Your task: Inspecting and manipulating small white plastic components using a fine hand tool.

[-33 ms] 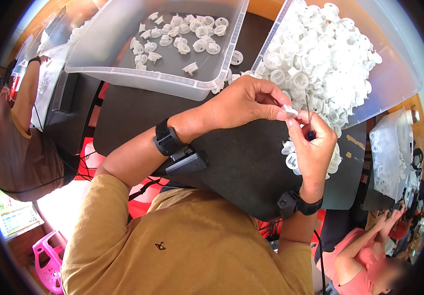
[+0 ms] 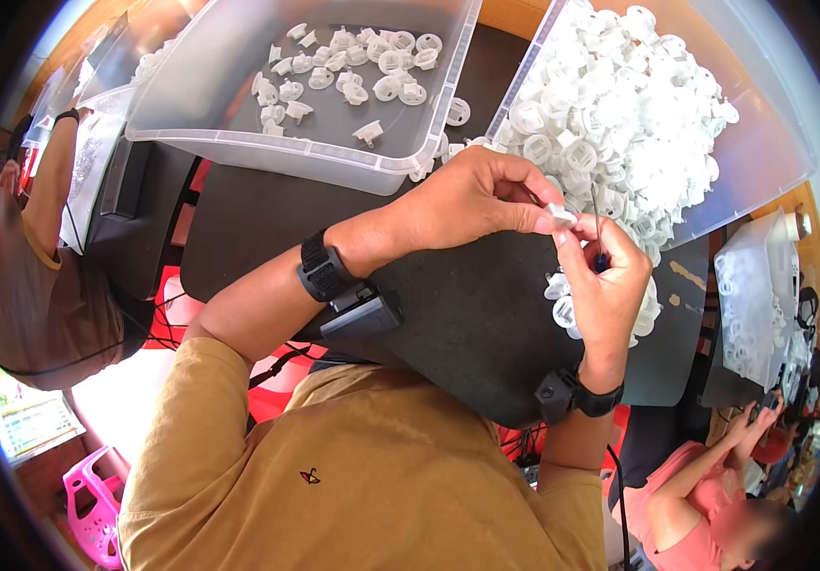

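Note:
A small white plastic part (image 2: pixel 560 216) is pinched between the fingertips of both hands, above the dark table. My left hand (image 2: pixel 477 202) reaches in from the left, thumb and forefinger closed on the part's left side. On the other side, my right hand (image 2: pixel 605 276) grips it with thumb and finger. A thin screwdriver (image 2: pixel 601 261) with a dark blue handle is also tucked in my right hand, its shaft pointing up and away. More white round parts (image 2: pixel 564 312) lie on the table beside and partly behind my right hand.
At the far right a clear bin (image 2: pixel 757 143) holds a large heap of white parts. Another clear bin (image 2: pixel 267 150) at the far left has a scattering of them. Loose parts (image 2: pixel 458 111) lie between the bins. Co-workers (image 2: pixel 39 276) sit at both sides; a pink chair (image 2: pixel 96 504) stands lower left.

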The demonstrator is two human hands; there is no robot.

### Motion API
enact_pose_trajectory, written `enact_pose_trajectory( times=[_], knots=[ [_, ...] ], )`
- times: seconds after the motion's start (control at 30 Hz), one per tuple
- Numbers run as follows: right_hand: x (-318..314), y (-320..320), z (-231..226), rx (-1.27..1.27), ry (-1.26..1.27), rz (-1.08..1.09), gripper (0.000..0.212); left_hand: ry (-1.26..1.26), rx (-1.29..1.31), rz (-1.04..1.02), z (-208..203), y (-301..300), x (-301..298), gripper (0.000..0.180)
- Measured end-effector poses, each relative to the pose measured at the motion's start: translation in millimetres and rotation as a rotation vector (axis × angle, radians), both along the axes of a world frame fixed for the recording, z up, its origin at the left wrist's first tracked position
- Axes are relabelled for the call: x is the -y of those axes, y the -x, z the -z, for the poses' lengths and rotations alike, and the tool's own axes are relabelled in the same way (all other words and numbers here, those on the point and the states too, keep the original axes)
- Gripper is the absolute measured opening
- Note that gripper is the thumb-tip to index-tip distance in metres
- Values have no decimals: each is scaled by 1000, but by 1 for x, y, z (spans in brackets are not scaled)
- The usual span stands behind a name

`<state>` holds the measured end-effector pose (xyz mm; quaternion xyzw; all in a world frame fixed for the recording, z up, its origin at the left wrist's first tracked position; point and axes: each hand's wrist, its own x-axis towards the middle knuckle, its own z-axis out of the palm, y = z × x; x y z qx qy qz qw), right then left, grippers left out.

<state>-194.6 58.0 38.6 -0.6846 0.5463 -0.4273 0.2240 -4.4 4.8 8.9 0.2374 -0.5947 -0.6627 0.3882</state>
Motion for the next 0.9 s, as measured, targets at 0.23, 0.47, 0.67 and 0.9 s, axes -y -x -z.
enact_pose_trajectory(
  times=[0.23, 0.47, 0.67, 0.9],
  knots=[
    [-2, -5, 2, -133, 95, 25, 12, 7, 23, 32, 0, -2, 2, 21],
    [-2, -10, 2, -167, 130, 70, 12, -6, -3, 45, 0, 0, 2, 21],
    [-1, -5, 9, -162, 151, 32, 11, -17, -21, 71, 3, -2, 5, 21],
    [-1, 3, 3, 99, -136, -51, 8, -93, 12, 58, 0, -1, 3, 24]
  ],
)
